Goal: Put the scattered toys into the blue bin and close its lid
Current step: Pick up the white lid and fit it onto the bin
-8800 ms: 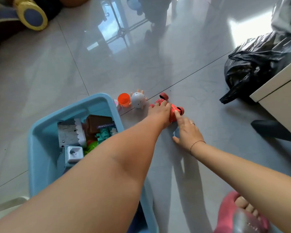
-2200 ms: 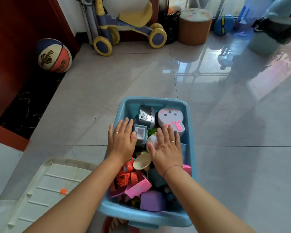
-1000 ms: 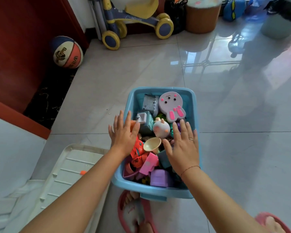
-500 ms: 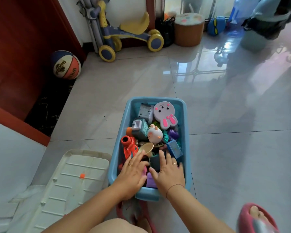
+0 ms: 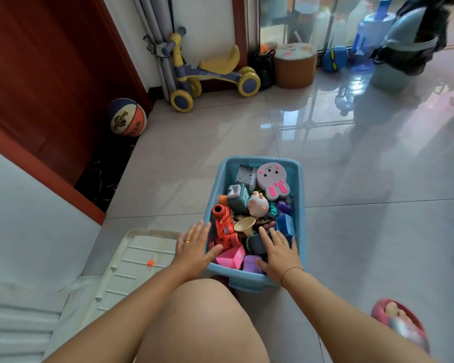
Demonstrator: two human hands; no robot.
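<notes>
My left hand [image 5: 194, 254], right hand [image 5: 279, 254] flat, empty, on the blue plastic bin [image 5: 302, 205]; white ribbed lid [image 5: 139, 260] looks light, bendy, so I'd grab both long edges.

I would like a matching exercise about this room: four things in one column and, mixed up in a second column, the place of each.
1. white lid
2. basketball
3. pink octopus toy
4. pink slipper

A. inside the blue bin, at its far end
B. on a foot
C. beside the red wooden panel
D. on the floor, left of the bin

Pairs: 1-D, 2-C, 3-A, 4-B.
</notes>
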